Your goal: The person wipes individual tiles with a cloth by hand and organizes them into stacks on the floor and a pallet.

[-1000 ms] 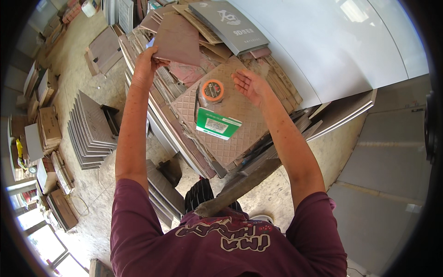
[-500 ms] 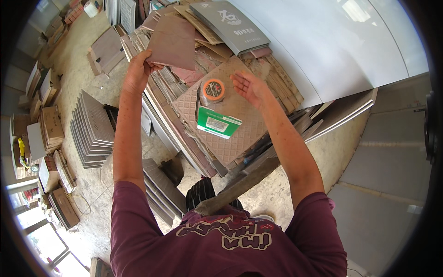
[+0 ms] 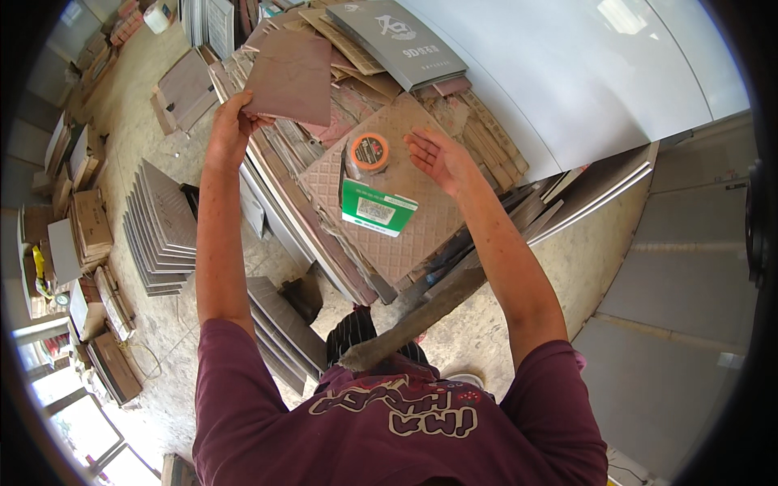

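Observation:
Pinched at its lower left corner by my left hand (image 3: 232, 125) is a thin, flat reddish-brown square sheet (image 3: 288, 77), tilted up over the far left of the stack. My right hand (image 3: 435, 158) hovers above the right part of a square tile with a raised grid pattern (image 3: 397, 243); its fingers are slightly bent and apart, with nothing in them. Between my hands, a round clear tub with an orange-rimmed lid (image 3: 369, 152) sits on the tile. In front of it a green and white card with a square code (image 3: 377, 208) stands leaning.
A large grey folder (image 3: 397, 42) lies on cardboard pieces at the far side. A big white panel (image 3: 559, 89) rises at the right. A rough wooden bar (image 3: 413, 324) juts toward my body. Grey tiles (image 3: 162, 231) stand in a row on the floor at left.
The whole view has shifted slightly to the left. My left hand still grips the reddish-brown sheet, and my right hand keeps nearly the same pose above the tile.

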`<state>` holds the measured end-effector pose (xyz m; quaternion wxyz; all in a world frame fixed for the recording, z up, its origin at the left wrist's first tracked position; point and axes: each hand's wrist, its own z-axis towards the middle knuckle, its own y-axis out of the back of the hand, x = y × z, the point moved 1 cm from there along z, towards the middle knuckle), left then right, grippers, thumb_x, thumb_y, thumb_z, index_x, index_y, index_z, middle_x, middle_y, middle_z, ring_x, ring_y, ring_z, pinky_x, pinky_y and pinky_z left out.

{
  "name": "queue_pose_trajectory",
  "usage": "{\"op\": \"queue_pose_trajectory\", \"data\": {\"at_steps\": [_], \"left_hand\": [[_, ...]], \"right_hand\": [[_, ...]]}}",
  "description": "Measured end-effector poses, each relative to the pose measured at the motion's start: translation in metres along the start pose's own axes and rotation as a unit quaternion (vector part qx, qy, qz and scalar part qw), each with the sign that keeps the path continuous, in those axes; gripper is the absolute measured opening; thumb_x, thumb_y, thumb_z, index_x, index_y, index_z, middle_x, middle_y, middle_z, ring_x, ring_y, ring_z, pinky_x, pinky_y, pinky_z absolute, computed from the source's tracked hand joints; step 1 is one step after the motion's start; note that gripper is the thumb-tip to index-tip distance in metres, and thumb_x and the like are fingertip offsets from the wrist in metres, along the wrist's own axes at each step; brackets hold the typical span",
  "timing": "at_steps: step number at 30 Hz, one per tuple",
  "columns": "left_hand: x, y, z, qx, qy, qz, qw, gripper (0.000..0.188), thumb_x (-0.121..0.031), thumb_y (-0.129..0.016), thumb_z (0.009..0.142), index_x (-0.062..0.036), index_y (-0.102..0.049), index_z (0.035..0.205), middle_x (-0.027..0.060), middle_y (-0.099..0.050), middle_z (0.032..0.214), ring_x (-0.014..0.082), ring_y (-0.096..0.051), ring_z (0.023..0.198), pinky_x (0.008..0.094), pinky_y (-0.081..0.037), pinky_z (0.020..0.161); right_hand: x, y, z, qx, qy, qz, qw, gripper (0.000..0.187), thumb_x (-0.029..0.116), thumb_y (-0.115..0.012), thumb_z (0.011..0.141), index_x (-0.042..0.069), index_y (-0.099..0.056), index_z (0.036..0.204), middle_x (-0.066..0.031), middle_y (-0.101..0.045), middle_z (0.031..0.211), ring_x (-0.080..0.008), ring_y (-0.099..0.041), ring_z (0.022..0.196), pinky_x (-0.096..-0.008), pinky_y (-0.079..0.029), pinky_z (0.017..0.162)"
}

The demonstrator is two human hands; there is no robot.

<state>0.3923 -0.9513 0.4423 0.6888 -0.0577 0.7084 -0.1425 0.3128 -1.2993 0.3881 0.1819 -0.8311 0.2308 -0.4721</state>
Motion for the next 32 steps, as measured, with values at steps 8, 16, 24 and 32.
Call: {"op": "queue_pose_trajectory", "data": {"at_steps": [8, 16, 24, 32], "left_hand": [[-0.005, 0.005, -0.007, -0.003, 0.000, -0.020, 1.000, 0.027, -0.020, -0.048, 0.088, 0.0037, -0.060, 0.084, 0.0115, -0.063, 0.075, 0.0198, -0.061, 0.066, 0.0333, -0.052, 0.066], [-0.018, 0.008, -0.041, -0.015, -0.025, -0.036, 0.999, 0.025, -0.019, -0.048, 0.088, 0.0024, -0.058, 0.080, 0.0104, -0.062, 0.074, 0.0208, -0.059, 0.068, 0.0338, -0.048, 0.066], [-0.031, -0.029, -0.120, -0.063, -0.070, -0.070, 0.993, 0.022, -0.019, -0.048, 0.088, -0.0012, -0.061, 0.084, 0.0080, -0.063, 0.080, 0.0173, -0.060, 0.074, 0.0323, -0.048, 0.070], [-0.016, -0.087, -0.227, -0.068, -0.106, -0.145, 0.981, 0.038, -0.024, -0.051, 0.088, 0.0045, -0.055, 0.112, 0.0127, -0.059, 0.112, 0.0209, -0.056, 0.103, 0.0345, -0.043, 0.091]], "right_hand": [[0.003, -0.001, -0.014, 0.006, 0.007, -0.005, 1.000, 0.027, 0.024, -0.061, 0.085, 0.005, -0.059, 0.104, -0.0069, -0.065, 0.096, -0.0123, -0.060, 0.082, -0.0274, -0.049, 0.078], [0.006, -0.011, -0.029, 0.018, 0.030, -0.029, 0.999, 0.028, 0.024, -0.060, 0.085, 0.005, -0.059, 0.105, -0.0078, -0.064, 0.099, -0.0124, -0.059, 0.085, -0.0273, -0.048, 0.079], [0.020, -0.063, -0.094, 0.121, 0.116, -0.151, 0.974, 0.036, 0.024, -0.054, 0.091, 0.001, -0.053, 0.118, -0.0067, -0.063, 0.102, -0.0100, -0.056, 0.086, -0.0257, -0.045, 0.080], [0.012, -0.069, -0.196, 0.271, 0.067, -0.211, 0.937, 0.047, 0.030, -0.053, 0.091, 0.003, -0.046, 0.129, -0.0065, -0.060, 0.110, -0.0145, -0.056, 0.098, -0.0283, -0.043, 0.082]]}}
